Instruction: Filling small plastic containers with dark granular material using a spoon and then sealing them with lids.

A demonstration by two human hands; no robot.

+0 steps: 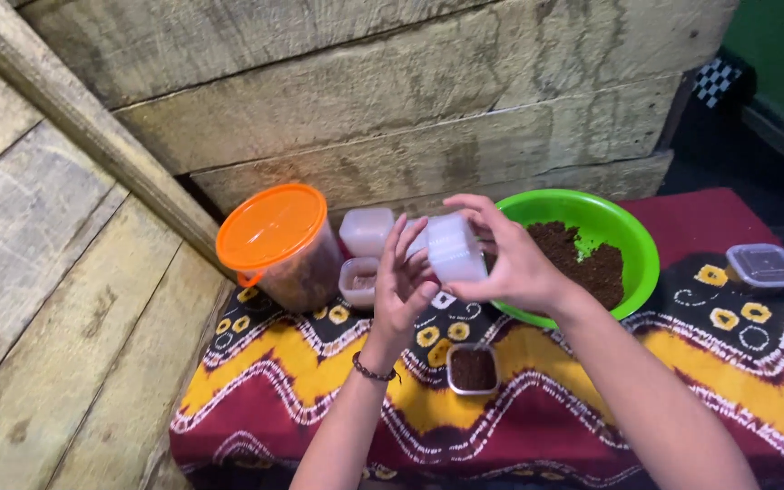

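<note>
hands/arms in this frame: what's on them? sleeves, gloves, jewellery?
Both forearms are bare, with no sleeves in view and no gloves. The left hand has a thin dark beaded bracelet at the wrist. The right hand shows nothing at the wrist. No rings can be made out at this resolution.

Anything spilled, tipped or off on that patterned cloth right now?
Nothing stands out. The orange-lidded jar stands upright, the brown grounds sit inside the green bowl and the small filled tub, and the cloth shows no spill. Both hands hold a stack of small containers.
</note>
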